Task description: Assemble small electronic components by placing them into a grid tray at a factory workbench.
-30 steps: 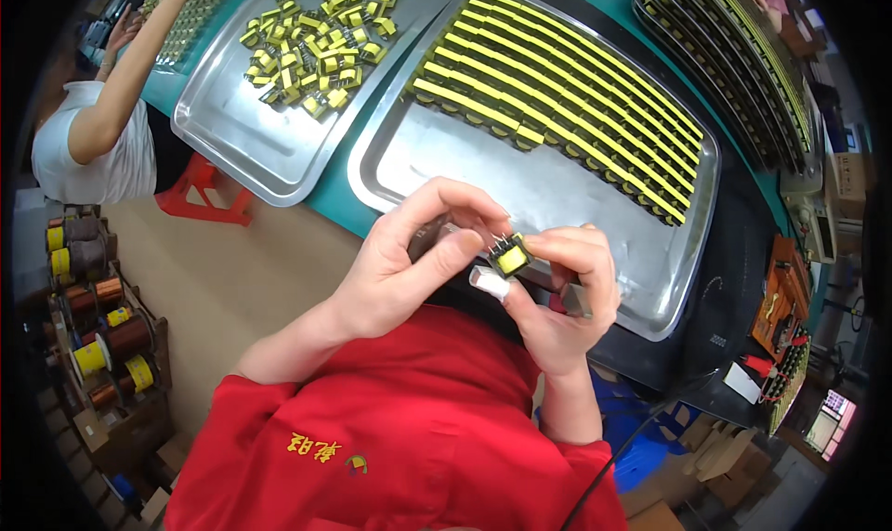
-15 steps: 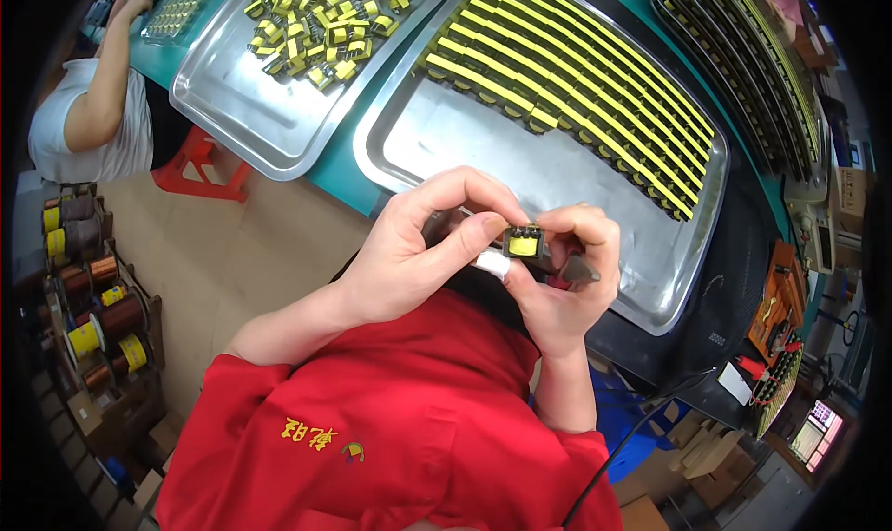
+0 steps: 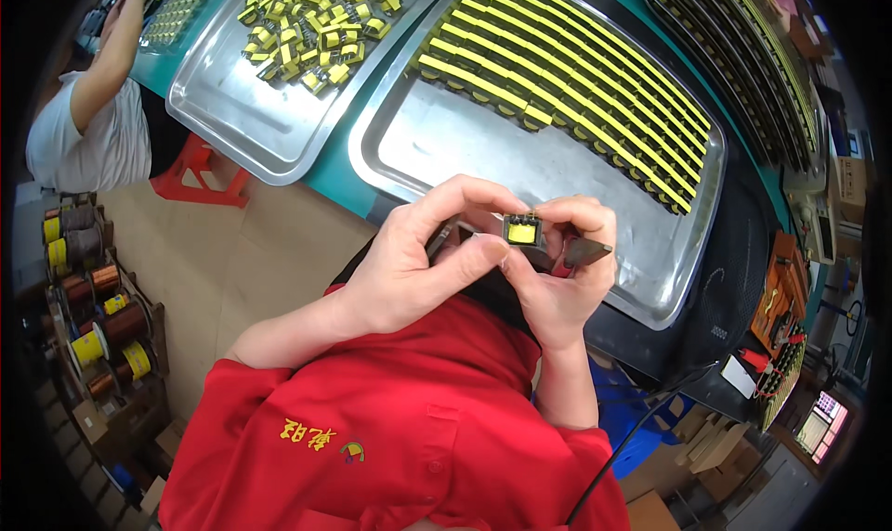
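Near my chest, just off the front edge of the tray, a small transformer (image 3: 522,232) with a yellow-wrapped middle and a dark core is pinched between both hands. My left hand (image 3: 432,252) is closed, its thumb and index fingertip at the left side of the piece. On the other side, my right hand (image 3: 567,271) grips it with thumb and fingers. Tucked in that right hand is a red-handled tool with a grey pointed tip (image 3: 587,250); its kind is partly hidden. The transformer's pins point up, toward the fingertips.
A metal tray (image 3: 418,150) ahead carries rows of yellow-and-black transformers. Left of it, another metal tray (image 3: 232,122) has a loose heap of them. Stacked trays (image 3: 734,66) stand at the right. Wire spools (image 3: 107,327), a red stool (image 3: 200,173) and a co-worker's arm (image 3: 107,85) are leftward.
The left thumb has shifted lower along the transformer, and the white thing by the right thumb no longer shows. The tool's tip has swung rightward and up a little.
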`<state>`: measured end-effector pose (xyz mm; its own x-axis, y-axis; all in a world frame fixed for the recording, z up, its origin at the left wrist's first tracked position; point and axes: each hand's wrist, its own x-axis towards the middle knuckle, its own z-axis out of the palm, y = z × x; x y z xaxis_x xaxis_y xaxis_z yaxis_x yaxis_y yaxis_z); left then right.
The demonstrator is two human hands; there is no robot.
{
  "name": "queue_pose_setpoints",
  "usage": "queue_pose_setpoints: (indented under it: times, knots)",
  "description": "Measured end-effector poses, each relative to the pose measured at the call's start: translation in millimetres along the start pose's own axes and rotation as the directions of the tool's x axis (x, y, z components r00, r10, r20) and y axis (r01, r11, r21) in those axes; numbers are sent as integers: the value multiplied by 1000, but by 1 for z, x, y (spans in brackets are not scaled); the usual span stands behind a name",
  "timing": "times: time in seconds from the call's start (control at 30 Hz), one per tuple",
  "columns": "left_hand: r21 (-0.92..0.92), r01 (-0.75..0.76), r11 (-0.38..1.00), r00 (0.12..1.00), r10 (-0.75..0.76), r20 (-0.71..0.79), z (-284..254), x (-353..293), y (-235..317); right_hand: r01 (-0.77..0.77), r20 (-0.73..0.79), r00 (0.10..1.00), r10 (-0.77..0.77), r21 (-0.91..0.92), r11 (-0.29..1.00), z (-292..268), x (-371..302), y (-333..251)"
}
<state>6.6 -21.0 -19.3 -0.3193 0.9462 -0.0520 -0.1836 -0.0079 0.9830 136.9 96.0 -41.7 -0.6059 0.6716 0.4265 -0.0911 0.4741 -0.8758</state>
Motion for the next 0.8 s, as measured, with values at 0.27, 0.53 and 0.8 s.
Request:
queue_pose_setpoints:
  times: [0.27, 0.53, 0.8]
  knots:
    - [-102, -111, 989, 991, 102, -90, 7, 1, -3, 5, 52, 999, 0, -95, 995, 0, 5, -14]
    - [-181, 3, 983, 996, -19, -85, -16, 0, 14, -62, -48, 997, 54, -204, 977, -35, 17, -14]
    - [421, -185, 888, 951, 270, -152, -7, -1, 7, -48, 258, 948, 188, -466, 884, -32, 18, 1]
